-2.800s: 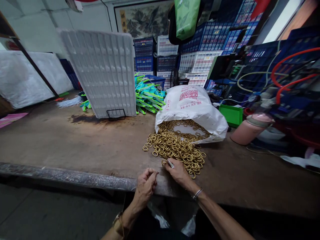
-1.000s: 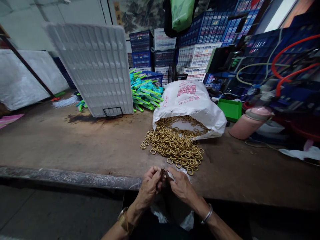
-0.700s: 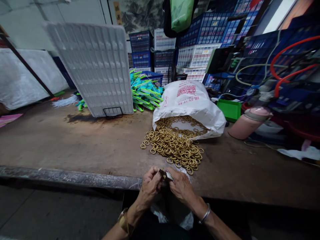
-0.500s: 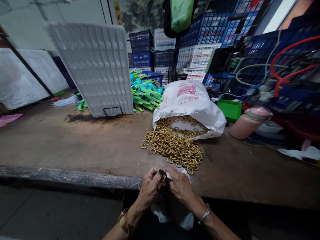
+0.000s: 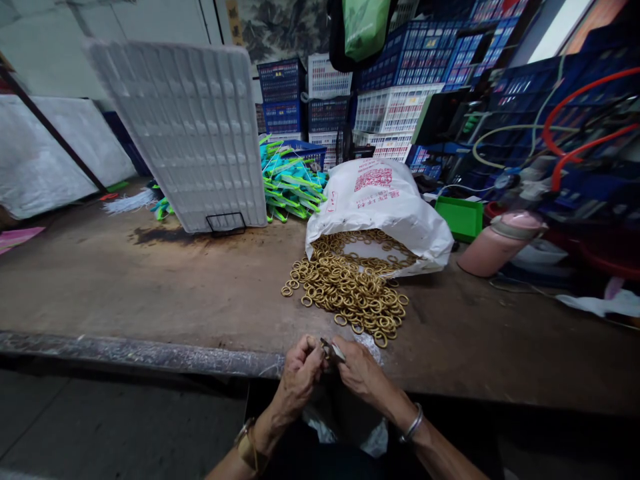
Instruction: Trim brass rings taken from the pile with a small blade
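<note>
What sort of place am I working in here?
Probably a small manufacturing or assembly workshop: gold-coloured rings heaped at the mouth of a printed white sack, a worn workbench, and plastic crates stacked behind.

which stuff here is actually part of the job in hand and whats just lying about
Seemingly in the job:
small silvery, dark-tipped tool in the right hand
heaped gold-coloured rings
white sack with red print, more rings inside

Apparently just lying about:
pink cylindrical bottle
shallow green rectangular tray
pale grey ribbed rectangular panel
stacked blue and white lattice crates
</note>
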Tool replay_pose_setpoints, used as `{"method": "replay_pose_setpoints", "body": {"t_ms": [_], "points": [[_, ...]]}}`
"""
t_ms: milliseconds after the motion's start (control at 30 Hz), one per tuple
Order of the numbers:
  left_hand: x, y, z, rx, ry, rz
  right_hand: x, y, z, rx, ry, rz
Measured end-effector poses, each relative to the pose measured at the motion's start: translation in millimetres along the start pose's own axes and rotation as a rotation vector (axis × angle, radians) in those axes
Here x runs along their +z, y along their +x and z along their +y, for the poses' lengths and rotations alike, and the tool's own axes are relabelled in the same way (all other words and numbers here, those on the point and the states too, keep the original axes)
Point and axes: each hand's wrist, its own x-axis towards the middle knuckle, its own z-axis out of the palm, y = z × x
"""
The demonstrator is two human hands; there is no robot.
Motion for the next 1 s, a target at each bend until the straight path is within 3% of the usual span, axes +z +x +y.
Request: {"method": "replay_pose_setpoints", "body": {"t_ms": [133, 267, 467, 767, 900, 1000], "points": [[1.5, -11.6, 16.2, -0.013, -0.052, -0.070, -5.5, 6.0, 3.6, 0.118, -0.161, 0.001], [-4.1, -11.6, 27.1, -0.051, -0.301, -0.059, -4.2, 10.2, 1.4, 0.189, -0.207, 0.056], [-22.6, -4.2, 19.2, -0.091, -0.435, 0.099, 6.2, 7.0, -14.0, 0.124, -0.175, 0.141], [-40.1, -5.3, 5.4, -0.293, -0.730, 0.104, 11.2, 6.1, -12.7, 0.102, -0.127, 0.157], [-31.2, -3.8, -1.0, -0.311, -0.642, 0.126, 5.0, 13.8, -9.0, 0.203, 0.016, 0.175], [-17.8, -3.5, -3.8, -0.179, -0.348, 0.117, -2.7, 18.4, -10.4, 0.267, 0.322, 0.214]]}}
